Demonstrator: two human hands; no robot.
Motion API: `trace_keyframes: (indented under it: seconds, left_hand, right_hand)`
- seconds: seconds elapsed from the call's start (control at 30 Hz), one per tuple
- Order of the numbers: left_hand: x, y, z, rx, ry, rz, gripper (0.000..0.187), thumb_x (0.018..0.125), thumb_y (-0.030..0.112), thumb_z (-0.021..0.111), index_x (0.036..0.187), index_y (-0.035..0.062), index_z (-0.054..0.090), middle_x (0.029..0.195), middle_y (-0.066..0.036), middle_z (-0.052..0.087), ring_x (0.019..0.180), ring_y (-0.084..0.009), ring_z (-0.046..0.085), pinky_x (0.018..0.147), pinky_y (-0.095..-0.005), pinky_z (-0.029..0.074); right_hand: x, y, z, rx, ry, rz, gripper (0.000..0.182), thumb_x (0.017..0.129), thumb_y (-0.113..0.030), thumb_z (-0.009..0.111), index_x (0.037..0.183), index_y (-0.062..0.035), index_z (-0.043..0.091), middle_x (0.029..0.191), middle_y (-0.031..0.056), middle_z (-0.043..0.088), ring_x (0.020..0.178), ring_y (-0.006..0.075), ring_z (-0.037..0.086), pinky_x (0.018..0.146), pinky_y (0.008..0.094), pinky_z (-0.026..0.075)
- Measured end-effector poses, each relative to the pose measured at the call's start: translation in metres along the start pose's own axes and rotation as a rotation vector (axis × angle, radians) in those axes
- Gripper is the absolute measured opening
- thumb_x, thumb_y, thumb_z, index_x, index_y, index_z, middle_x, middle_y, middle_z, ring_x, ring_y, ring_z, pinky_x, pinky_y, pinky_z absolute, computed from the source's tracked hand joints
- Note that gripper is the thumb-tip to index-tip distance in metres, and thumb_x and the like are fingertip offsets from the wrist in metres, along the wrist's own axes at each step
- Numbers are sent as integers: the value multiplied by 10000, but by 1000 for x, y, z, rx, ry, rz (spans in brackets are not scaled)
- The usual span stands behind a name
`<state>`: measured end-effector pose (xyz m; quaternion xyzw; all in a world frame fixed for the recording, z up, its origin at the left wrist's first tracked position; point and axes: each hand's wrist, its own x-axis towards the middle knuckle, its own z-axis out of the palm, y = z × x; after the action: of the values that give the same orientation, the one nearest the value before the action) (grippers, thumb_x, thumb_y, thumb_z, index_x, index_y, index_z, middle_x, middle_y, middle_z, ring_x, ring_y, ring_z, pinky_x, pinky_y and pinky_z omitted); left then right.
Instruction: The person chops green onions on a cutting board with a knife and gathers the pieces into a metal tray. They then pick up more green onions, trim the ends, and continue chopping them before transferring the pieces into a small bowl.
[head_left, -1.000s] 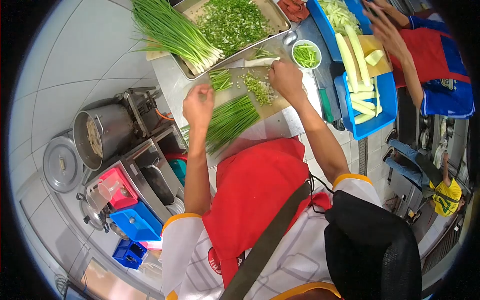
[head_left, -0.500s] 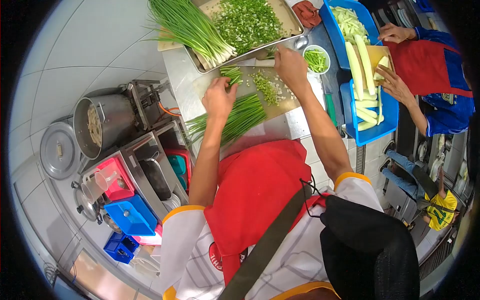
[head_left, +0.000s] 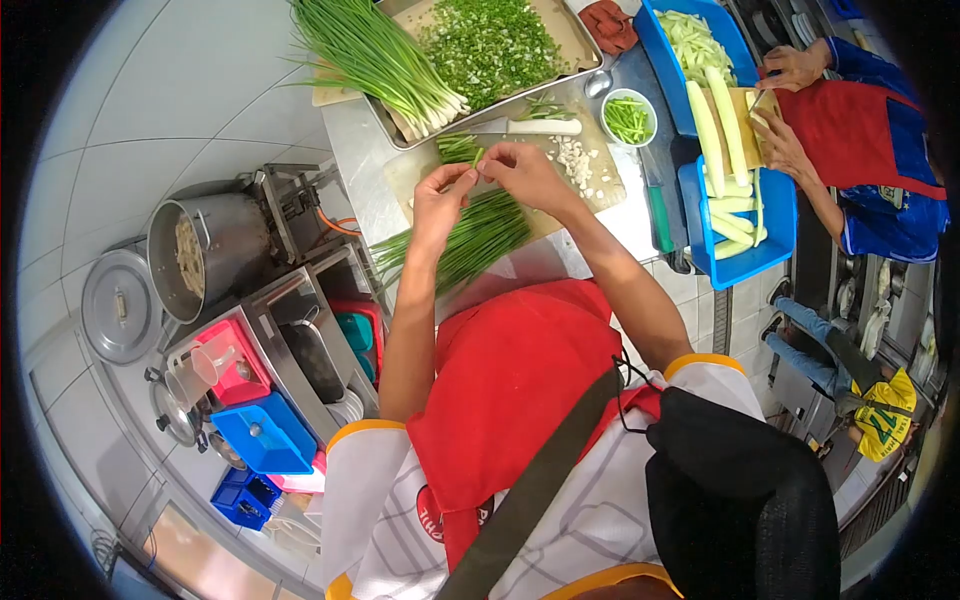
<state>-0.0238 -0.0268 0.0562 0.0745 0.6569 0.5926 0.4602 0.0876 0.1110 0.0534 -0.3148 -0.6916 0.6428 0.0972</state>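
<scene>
My left hand (head_left: 440, 200) and my right hand (head_left: 522, 176) meet over the cutting board (head_left: 605, 185), their fingertips pinching a short piece of green onion (head_left: 478, 158) between them. Just beyond lie cut green onion lengths (head_left: 457, 149). A knife (head_left: 543, 127) with a white handle rests on the board beyond my right hand. Long green onion stalks (head_left: 470, 240) lie below my hands, partly covered by them. To the right of my right hand are small white chopped pieces (head_left: 577, 163).
Beyond the board, a metal tray (head_left: 590, 62) holds chopped green onion and a whole bunch (head_left: 385, 60). Right of it stand a white bowl (head_left: 629, 118), a green-handled knife (head_left: 660, 218) and blue bins (head_left: 790, 235). A co-worker's hands (head_left: 783, 145) cut pale peeled vegetables. A pot (head_left: 225, 265) stands left.
My right hand has left the knife handle and moved left to my left hand. The knife now lies on the board. My left hand has lifted slightly from the cut lengths.
</scene>
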Motion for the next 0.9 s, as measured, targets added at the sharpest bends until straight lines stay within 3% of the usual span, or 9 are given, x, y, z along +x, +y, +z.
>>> trace_keyframes:
  seconds: [0.13, 0.27, 0.4, 0.47, 0.53, 0.6, 0.63, 0.73, 0.9]
  left_hand:
    - [-1, 7, -1, 32, -50, 7, 169, 898, 192, 738, 1025, 81, 715, 857, 30, 669, 609, -42, 503, 470, -184, 322]
    - [0, 16, -9, 51, 10, -46, 190, 914, 194, 718, 1062, 74, 717, 886, 22, 679, 648, -44, 518, 478, -183, 329]
    - [-3, 25, -6, 6, -4, -76, 211, 919, 189, 711, 1088, 63, 711, 904, 16, 682, 671, -46, 524, 489, -182, 331]
    - [-5, 29, 0, -25, -20, -58, 221, 903, 230, 724, 1059, 73, 732, 876, 36, 686, 651, -34, 508, 491, -189, 340]
    - [-5, 32, 6, -35, -16, -67, 220, 905, 225, 722, 1062, 71, 731, 876, 32, 686, 649, -34, 508, 492, -189, 341]
    - [-6, 34, 11, -42, -15, -81, 219, 907, 220, 720, 1066, 69, 731, 876, 29, 685, 648, -34, 508, 493, -189, 342]
    - [-6, 34, 14, -50, -30, -73, 219, 912, 202, 717, 1078, 60, 715, 891, 17, 683, 657, -40, 512, 498, -183, 339]
    - [-10, 36, 20, -29, -30, -49, 214, 915, 182, 718, 1077, 43, 707, 892, 6, 682, 663, -47, 509, 510, -185, 344]
    - [-3, 27, 18, 147, -9, 127, 205, 907, 173, 728, 1038, 15, 730, 852, 5, 688, 654, -52, 485, 540, -210, 376]
  right_hand:
    - [0, -7, -19, 52, -17, 101, 231, 894, -181, 572, 823, 0, 696, 716, 49, 670, 654, 120, 602, 597, 289, 477]
    - [6, -16, -55, 97, 53, 248, 120, 873, -136, 636, 861, -23, 673, 738, 19, 633, 621, 95, 585, 512, 250, 459]
    - [28, 13, -75, 261, 245, 153, 140, 855, -90, 675, 938, 19, 704, 813, 58, 697, 667, 98, 622, 557, 256, 505]
    - [36, 28, -72, -175, 444, -116, 174, 883, -133, 680, 978, 8, 713, 858, 61, 716, 715, 91, 640, 583, 250, 508]
    - [17, -8, -61, -349, 420, -152, 230, 903, -188, 691, 1026, 5, 712, 893, 53, 726, 753, 96, 648, 616, 255, 514]
    - [5, -35, -47, 126, 89, 94, 257, 920, -234, 691, 1027, -1, 713, 880, 34, 722, 753, 101, 646, 630, 256, 507]
    - [1, -40, -42, 91, 8, 68, 299, 945, -286, 671, 1024, -1, 712, 861, 34, 714, 747, 102, 640, 627, 247, 493]
    - [2, -31, -27, 97, -18, -58, 303, 963, -310, 641, 953, -14, 704, 790, 28, 680, 702, 91, 614, 595, 234, 467]
    - [3, -35, -39, 22, -8, 31, 251, 947, -244, 649, 842, -16, 662, 697, 13, 614, 630, 87, 567, 559, 250, 457]
